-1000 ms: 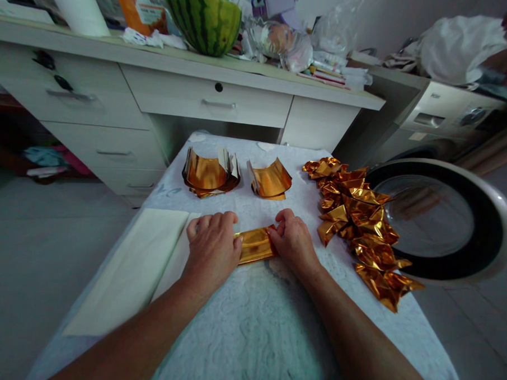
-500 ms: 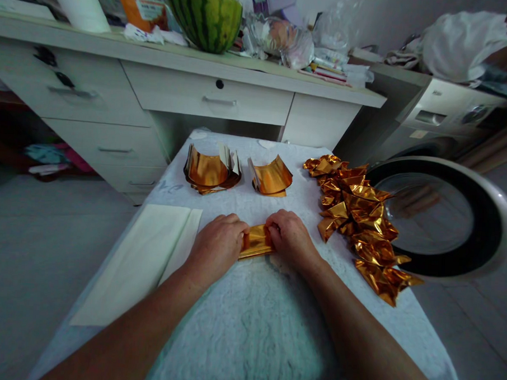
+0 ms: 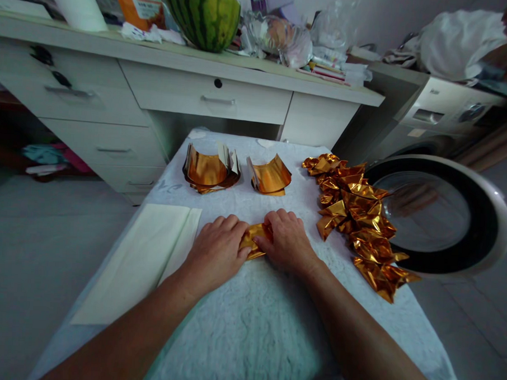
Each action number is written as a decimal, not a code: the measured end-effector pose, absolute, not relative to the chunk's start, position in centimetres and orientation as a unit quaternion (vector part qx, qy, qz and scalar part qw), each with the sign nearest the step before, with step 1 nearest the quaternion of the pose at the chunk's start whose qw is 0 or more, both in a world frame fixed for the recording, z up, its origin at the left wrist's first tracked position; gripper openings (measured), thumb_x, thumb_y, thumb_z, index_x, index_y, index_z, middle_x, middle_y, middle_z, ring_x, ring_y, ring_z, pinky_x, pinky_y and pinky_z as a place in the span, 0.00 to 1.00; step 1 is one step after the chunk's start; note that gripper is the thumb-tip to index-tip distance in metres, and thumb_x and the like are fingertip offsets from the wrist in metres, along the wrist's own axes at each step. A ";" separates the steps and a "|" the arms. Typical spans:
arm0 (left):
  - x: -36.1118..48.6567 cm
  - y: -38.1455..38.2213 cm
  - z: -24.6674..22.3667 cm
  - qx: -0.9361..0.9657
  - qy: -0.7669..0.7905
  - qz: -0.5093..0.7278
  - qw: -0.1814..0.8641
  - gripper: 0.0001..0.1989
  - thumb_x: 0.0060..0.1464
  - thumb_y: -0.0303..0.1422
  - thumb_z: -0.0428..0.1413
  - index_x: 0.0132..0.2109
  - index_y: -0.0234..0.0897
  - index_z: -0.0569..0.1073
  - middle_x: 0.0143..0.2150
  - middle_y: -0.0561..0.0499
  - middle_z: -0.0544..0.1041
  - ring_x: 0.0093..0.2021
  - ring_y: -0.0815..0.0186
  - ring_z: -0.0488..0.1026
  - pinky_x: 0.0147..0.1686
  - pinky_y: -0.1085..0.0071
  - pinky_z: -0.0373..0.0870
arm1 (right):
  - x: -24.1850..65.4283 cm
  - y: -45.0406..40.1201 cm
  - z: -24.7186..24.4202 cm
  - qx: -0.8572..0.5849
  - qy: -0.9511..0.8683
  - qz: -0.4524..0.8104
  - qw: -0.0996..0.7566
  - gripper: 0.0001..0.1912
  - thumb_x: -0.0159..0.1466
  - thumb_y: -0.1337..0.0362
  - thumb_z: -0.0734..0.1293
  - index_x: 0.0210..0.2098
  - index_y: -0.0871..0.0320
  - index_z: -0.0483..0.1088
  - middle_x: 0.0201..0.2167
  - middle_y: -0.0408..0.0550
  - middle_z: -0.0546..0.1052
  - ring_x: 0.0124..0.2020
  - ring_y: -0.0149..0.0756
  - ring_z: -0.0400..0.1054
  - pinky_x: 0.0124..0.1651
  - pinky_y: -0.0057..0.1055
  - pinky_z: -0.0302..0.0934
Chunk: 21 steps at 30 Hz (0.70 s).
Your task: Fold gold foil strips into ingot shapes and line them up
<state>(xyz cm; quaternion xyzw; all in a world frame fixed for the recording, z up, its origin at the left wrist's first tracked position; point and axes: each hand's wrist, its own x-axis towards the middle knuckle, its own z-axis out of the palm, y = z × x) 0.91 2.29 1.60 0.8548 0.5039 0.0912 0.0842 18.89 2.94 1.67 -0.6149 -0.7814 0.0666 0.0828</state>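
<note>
A folded strip of gold foil paper [image 3: 255,232] lies on the cloth-covered table between my hands. My left hand [image 3: 220,249] grips its left end, fingers curled over the far side and thumb at the near edge. Around the right end my right hand [image 3: 285,237] is closed, its thumb pressing on the foil near the middle. Both ends of the strip are hidden under the fingers. Beyond my hands stand a thicker stack of curved gold foil sheets [image 3: 208,169] and a smaller curved stack [image 3: 271,176]. Crumpled, folded gold foil pieces [image 3: 357,214] lie in a row on the right.
White folded paper [image 3: 135,257] lies at the table's left. Behind the table [image 3: 230,334] is a white desk with drawers [image 3: 215,96], bearing a cut watermelon [image 3: 202,17] and bags. On the right, a washing machine's open round door [image 3: 493,223] stands beside the table edge.
My thumbs have come round to the near side and onto the foil strip, and my right fingers have spread further over it. The stacks and the crumpled pieces stay put.
</note>
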 end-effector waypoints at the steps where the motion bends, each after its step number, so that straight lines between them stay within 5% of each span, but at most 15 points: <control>1: 0.9 2.3 1.5 0.855 0.504 0.090 0.083 0.09 0.60 0.35 0.53 0.45 0.38 0.72 0.44 0.45 0.73 0.45 0.55 0.69 0.46 0.58 0.66 | 18.9 2.9 1.7 -0.615 -0.782 0.065 0.080 0.16 0.61 0.53 0.69 0.42 0.57 0.68 0.42 0.53 0.72 0.44 0.46 0.62 0.44 0.39 0.54; 8: 0.9 2.1 1.3 0.856 0.503 0.089 0.078 0.09 0.61 0.36 0.50 0.46 0.39 0.70 0.45 0.45 0.72 0.45 0.55 0.68 0.45 0.58 0.64 | 18.6 2.8 1.5 -0.591 -0.802 0.025 0.083 0.14 0.63 0.55 0.69 0.41 0.58 0.70 0.42 0.53 0.72 0.45 0.48 0.62 0.44 0.40 0.53; 12: 0.9 2.0 1.5 0.856 0.504 0.088 0.074 0.08 0.61 0.35 0.51 0.45 0.38 0.70 0.44 0.46 0.72 0.44 0.55 0.67 0.44 0.59 0.64 | 18.3 2.9 1.3 -0.529 -0.840 0.067 0.097 0.03 0.65 0.64 0.67 0.37 0.57 0.72 0.39 0.49 0.73 0.42 0.41 0.62 0.43 0.35 0.53; 21: 0.7 2.4 1.4 0.864 0.468 0.135 0.128 0.05 0.58 0.28 0.54 0.42 0.39 0.72 0.44 0.49 0.73 0.48 0.57 0.67 0.47 0.59 0.64 | 18.1 2.8 1.8 -0.498 -0.839 0.170 0.140 0.08 0.65 0.74 0.63 0.36 0.58 0.74 0.34 0.46 0.72 0.39 0.34 0.65 0.44 0.29 0.55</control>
